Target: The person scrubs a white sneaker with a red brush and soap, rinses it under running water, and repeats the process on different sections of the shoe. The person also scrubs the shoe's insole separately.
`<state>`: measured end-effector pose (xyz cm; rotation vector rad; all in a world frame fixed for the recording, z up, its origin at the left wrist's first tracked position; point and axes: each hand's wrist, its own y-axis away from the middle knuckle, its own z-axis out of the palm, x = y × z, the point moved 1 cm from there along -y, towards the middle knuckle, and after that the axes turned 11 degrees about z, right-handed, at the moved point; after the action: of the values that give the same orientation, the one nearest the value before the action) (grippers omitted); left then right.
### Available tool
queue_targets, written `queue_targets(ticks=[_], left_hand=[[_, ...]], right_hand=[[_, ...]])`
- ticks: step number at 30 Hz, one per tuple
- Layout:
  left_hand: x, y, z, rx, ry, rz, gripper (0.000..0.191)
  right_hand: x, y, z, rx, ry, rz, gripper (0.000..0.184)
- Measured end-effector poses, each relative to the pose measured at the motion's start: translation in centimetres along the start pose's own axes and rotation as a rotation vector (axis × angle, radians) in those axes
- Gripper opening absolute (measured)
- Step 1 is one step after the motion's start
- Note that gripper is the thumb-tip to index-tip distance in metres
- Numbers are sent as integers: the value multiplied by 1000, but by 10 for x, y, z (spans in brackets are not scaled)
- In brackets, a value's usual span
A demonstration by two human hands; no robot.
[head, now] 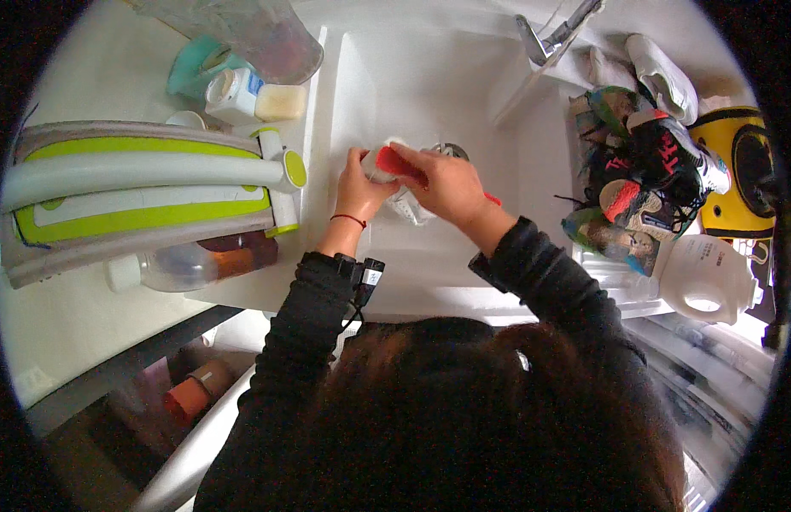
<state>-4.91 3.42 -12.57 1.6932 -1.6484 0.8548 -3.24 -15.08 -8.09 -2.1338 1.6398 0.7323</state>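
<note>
Over a white sink basin [427, 89], my left hand [360, 192] grips a white shoe [371, 168], its form mostly hidden by the fingers. My right hand [446, 185] is closed on a red brush [393, 161], which lies against the shoe. Under and between the hands, a white laced part [409, 208] of a shoe shows; whether it belongs to the held shoe I cannot tell. Just beyond my right hand is a grey round thing [453, 151], partly covered. A small red piece [492, 199] shows beside my right wrist.
Several shoes [664, 153] are piled right of the basin, by a yellow-and-black bag [728, 173] and a white plastic jug [706, 278]. A chrome faucet [546, 45] stands at the back. On the left lie a green-and-white mop head [145, 217], a bottle [190, 265] and a soap bar [281, 102].
</note>
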Motion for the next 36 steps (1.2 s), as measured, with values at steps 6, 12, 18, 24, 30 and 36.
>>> queue_targets(ticks=[6, 12, 18, 24, 30, 36], left_hand=[[1, 2, -1, -1, 67, 5, 76], [7, 1, -4, -27, -7, 47, 78], [8, 4, -4, 9, -44, 40, 70], [-1, 2, -3, -32, 97, -50, 73], [3, 5, -7, 20, -60, 23, 71], [3, 4, -7, 2, -30, 37, 71]], right_hand=[[-6, -3, 1, -53, -19, 41, 44], [-3, -6, -1, 111, 34, 195, 43], [-3, -4, -1, 6, 0, 86, 43], [-6, -3, 2, -118, -58, -75, 43], [1, -7, 4, 67, 20, 134, 42], [4, -6, 7, 64, -94, 45, 42]])
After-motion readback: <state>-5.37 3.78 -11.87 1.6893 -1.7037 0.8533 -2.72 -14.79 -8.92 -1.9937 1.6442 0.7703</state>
